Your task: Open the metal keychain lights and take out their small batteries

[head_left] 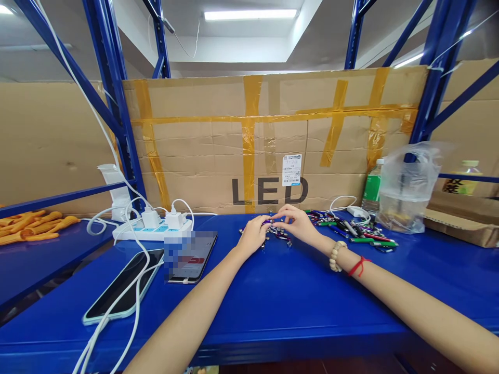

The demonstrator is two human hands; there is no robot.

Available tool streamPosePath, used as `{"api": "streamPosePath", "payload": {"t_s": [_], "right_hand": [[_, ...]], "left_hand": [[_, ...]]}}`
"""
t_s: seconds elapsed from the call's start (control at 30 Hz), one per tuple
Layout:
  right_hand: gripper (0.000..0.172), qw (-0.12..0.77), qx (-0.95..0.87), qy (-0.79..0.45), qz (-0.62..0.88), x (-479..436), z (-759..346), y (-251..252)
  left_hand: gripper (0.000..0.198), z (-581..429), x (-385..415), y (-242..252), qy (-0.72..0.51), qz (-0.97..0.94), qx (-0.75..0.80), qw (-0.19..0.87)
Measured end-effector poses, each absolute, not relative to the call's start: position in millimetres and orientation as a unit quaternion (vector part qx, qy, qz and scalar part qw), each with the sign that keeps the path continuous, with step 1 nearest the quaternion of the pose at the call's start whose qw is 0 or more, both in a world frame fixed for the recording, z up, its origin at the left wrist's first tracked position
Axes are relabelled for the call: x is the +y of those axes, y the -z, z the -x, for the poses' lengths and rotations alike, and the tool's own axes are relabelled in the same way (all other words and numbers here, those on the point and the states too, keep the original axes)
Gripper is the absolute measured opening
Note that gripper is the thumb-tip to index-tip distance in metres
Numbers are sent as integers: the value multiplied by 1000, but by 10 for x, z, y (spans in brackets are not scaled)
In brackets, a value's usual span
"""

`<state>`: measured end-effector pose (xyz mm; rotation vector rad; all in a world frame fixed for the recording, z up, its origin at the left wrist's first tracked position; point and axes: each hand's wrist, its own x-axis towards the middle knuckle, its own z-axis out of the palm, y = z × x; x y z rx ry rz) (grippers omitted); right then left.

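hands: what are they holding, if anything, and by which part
Cannot be told: left hand and right hand are close together at the small pile, but the detail is too small.

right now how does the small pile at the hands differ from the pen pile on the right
Size: the small pile covers less of the shelf than the pen pile.
Colour: the small pile looks mostly dark; the pen pile shows bright green and red.
Cover: hands partly hide the small pile; the pen pile is mostly in the open.
Shared: both lie on the blue shelf.
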<state>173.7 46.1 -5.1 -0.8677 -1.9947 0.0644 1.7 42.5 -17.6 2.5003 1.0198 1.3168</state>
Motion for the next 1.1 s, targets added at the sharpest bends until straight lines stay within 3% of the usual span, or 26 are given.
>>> {"api": "streamPosePath", "payload": {"t_s": [0.1, 0.4, 0.67, 1.1], "right_hand": [[25, 423, -838, 2, 344, 467, -1773, 28], [20, 409, -856, 3, 318, 477, -1814, 22], [19, 388, -865, 0, 319, 426, -1803, 17], [20, 433, -829, -130, 329, 538, -1791, 96]], "left_hand": [[22, -20, 430, 185, -433, -830, 337, 100], [26, -32, 391, 227, -412, -836, 330, 150], [22, -12, 357, 220, -397, -842, 340, 132], [21, -3, 309, 182, -364, -861, 347, 74]]}}
